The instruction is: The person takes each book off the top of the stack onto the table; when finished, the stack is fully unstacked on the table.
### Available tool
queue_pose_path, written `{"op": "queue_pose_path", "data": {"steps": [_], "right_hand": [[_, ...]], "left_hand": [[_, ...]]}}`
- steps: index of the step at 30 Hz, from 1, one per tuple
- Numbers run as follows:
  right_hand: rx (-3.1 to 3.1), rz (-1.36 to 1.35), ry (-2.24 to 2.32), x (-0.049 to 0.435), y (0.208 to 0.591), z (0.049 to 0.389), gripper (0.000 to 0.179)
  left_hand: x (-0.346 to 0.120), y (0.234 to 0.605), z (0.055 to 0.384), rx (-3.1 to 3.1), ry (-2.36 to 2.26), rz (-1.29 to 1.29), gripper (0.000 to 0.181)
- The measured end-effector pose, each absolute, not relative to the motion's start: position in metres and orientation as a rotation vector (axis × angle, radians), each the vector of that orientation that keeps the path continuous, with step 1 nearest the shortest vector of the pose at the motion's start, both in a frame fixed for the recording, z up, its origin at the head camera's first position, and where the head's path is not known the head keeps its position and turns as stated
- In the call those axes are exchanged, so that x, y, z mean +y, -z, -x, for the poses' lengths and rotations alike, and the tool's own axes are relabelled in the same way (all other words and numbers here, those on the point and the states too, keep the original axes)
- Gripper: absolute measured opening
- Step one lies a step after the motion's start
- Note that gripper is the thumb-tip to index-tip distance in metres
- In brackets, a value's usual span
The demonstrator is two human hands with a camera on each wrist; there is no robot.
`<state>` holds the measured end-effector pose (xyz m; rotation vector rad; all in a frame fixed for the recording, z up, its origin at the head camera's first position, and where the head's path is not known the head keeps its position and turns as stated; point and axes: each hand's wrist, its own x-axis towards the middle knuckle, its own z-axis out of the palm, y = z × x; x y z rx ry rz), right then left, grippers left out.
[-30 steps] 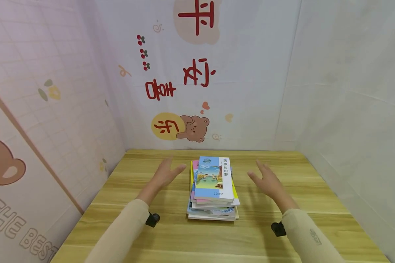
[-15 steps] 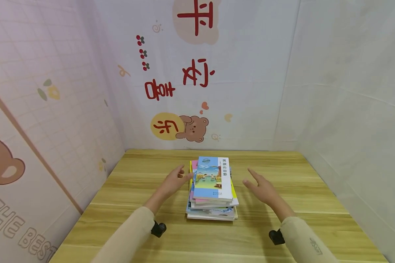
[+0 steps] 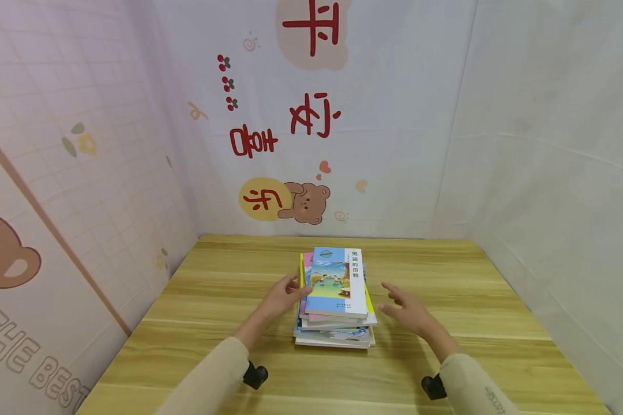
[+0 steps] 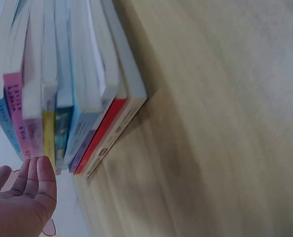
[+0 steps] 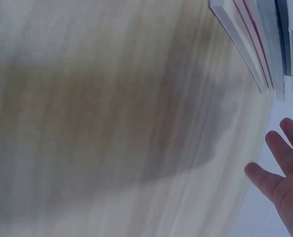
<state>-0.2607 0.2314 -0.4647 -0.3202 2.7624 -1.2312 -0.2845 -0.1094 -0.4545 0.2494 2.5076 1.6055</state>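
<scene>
A loose stack of several thin books (image 3: 337, 334) lies on the wooden table. The topmost book (image 3: 329, 282) has a blue and white cover with a picture of figures in water. At the stack's left side is my left hand (image 3: 280, 300), its thumb near the top book's edge; I cannot tell whether it touches. In the left wrist view the left fingers (image 4: 46, 185) are gently bent beside the coloured spines (image 4: 18, 118). My right hand (image 3: 412, 311) hovers right of the stack, apart from it. Its fingers (image 5: 284, 153) are spread and hold nothing.
The table (image 3: 213, 265) has a wood-grain top. White printed cloth walls (image 3: 394, 144) with red characters and a bear picture enclose it at the back and sides. Small black devices sit at both wrists, such as the left one (image 3: 255, 376).
My left hand has moved right to the stack's left edge. The right hand has come left and lower, nearer to the books. The stack has stayed in place.
</scene>
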Motion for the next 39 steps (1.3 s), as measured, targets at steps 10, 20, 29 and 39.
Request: {"op": "queue_pose_path", "data": {"steps": [10, 20, 29, 39], "right_hand": [[2.606, 0.295, 1.401, 0.221, 0.478, 0.255, 0.064], [2.614, 0.25, 1.409, 0.215, 0.482, 0.251, 0.062], [2.621, 0.232, 1.396, 0.213, 0.487, 0.251, 0.058], [2.593, 0.243, 1.424, 0.209, 0.488, 0.249, 0.056]], "left_hand": [[-0.102, 0.465, 0.28, 2.483, -1.659, -0.242, 0.074], [-0.102, 0.472, 0.275, 2.461, -1.663, -0.28, 0.079], [-0.099, 0.474, 0.273, 2.506, -1.645, -0.267, 0.078], [-0.097, 0.475, 0.274, 2.51, -1.643, -0.249, 0.08]]}}
